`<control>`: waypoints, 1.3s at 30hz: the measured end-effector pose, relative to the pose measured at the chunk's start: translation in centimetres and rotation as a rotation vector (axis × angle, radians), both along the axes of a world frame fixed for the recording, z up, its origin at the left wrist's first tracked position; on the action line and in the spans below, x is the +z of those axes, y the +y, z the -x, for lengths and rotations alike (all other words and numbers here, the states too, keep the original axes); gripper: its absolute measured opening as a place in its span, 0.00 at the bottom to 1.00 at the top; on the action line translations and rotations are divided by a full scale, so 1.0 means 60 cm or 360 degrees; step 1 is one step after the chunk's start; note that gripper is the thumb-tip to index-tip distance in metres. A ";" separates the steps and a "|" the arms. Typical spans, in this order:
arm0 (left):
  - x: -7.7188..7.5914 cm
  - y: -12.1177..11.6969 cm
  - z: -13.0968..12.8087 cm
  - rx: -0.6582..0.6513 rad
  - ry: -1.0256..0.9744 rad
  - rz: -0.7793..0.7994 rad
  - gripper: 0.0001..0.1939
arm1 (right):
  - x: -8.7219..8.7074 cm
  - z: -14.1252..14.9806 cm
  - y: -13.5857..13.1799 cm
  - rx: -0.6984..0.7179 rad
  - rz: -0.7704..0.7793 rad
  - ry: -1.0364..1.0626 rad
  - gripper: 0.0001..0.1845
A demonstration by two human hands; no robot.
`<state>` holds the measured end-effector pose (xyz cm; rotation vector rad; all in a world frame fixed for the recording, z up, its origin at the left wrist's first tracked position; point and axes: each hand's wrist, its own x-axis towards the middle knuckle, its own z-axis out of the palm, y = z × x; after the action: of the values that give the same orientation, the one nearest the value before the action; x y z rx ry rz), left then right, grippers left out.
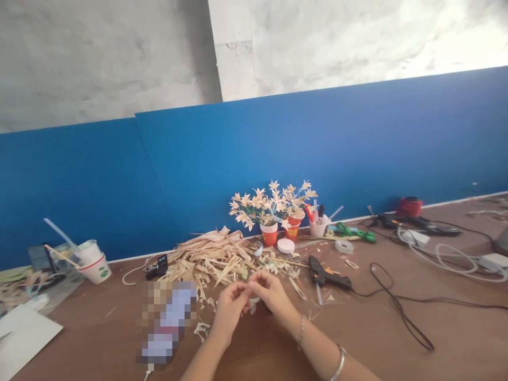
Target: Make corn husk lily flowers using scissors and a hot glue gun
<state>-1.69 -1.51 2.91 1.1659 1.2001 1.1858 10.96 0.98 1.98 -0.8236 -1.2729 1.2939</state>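
Over the front of the brown table [309, 349], my left hand [231, 309] and my right hand [274, 297] meet fingertip to fingertip. Both are closed in a pinch; whatever lies between the fingers is too small or hidden to make out. A pale scrap [253, 304] shows just beneath the fingers, and I cannot tell if it is held. Right behind the hands spreads a heap of dry husk strips [212, 254] with cut bits around it. To the right of my right hand lies a black glue gun [327, 276].
Husk flowers [262, 203] stand in red paper cups [269, 235] by the blue partition [278, 148]. Nearby are a white round lid [286, 245], a tape roll [344, 246] and green-handled scissors [353, 232]. Cables [400, 312] cross the right side. A white cup [95, 267] stands left.
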 end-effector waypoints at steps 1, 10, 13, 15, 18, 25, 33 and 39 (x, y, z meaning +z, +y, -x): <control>0.002 -0.002 0.000 0.0008 -0.0033 0.0012 0.19 | 0.002 -0.002 0.000 0.0082 0.0023 0.0038 0.17; 0.006 -0.008 -0.004 -0.0022 -0.0106 -0.0004 0.15 | -0.003 0.001 0.005 -0.0008 -0.0008 0.0011 0.17; 0.000 -0.005 -0.005 -0.0043 -0.0082 -0.0040 0.15 | -0.008 0.005 0.005 -0.0151 -0.0020 -0.0025 0.18; -0.003 -0.002 -0.006 -0.0056 -0.0057 -0.0049 0.16 | -0.009 0.005 0.004 -0.0224 -0.0050 -0.0072 0.18; -0.007 -0.001 -0.007 -0.0070 -0.0015 -0.0072 0.16 | -0.010 0.003 0.002 -0.0281 -0.0106 -0.0185 0.16; -0.016 0.005 -0.004 0.0002 0.0013 -0.0062 0.17 | 0.001 -0.008 0.009 -0.0305 -0.0262 -0.0392 0.15; -0.037 0.020 0.003 0.0137 0.0034 -0.0052 0.16 | 0.061 -0.149 0.065 -0.0810 -0.0068 -0.1324 0.15; -0.044 0.022 -0.002 0.0156 0.0025 -0.0101 0.17 | 0.056 -0.274 0.041 -0.0959 0.0244 -0.2037 0.11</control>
<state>-1.58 -0.17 0.29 1.1763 1.2517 1.2984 27.38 3.42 5.36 -2.1248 -1.6316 0.2664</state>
